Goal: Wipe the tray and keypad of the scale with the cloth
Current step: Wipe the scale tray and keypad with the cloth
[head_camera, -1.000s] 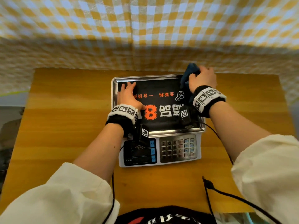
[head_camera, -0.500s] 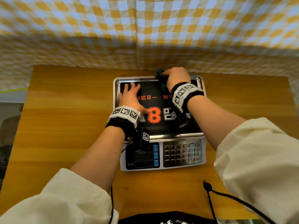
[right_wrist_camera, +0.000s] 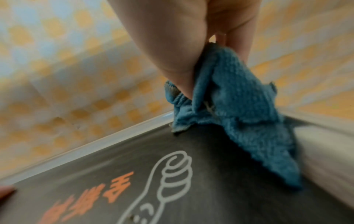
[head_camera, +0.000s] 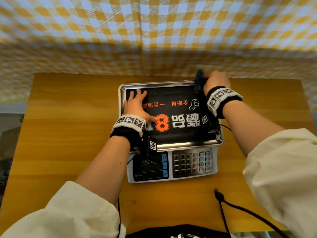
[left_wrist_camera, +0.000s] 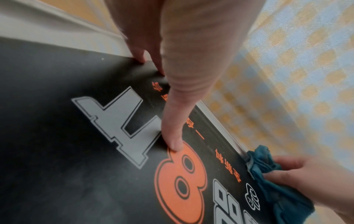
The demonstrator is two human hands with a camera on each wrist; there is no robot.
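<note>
A scale sits mid-table with a steel tray [head_camera: 122, 93] covered by a black sheet printed with an orange 8, and a keypad [head_camera: 192, 162] on its front panel. My left hand [head_camera: 137, 103] lies flat on the tray's left side, fingers straight, thumb beside the 8 [left_wrist_camera: 172, 142]. My right hand [head_camera: 215, 81] grips a bunched blue cloth [head_camera: 199, 81] at the tray's far right corner. In the right wrist view the cloth [right_wrist_camera: 239, 109] hangs from my fingers onto the black sheet by the rim. The left wrist view shows the cloth [left_wrist_camera: 268, 174] at the far edge.
The wooden table [head_camera: 68, 117] carries only the scale. A yellow checked curtain [head_camera: 154, 40] hangs close behind the table's back edge. A black cable [head_camera: 240, 208] trails over the front right of the table, near my right sleeve.
My right hand swept the cloth left along the tray's far edge, then back right to the far right corner. The left hand stayed flat on the tray.
</note>
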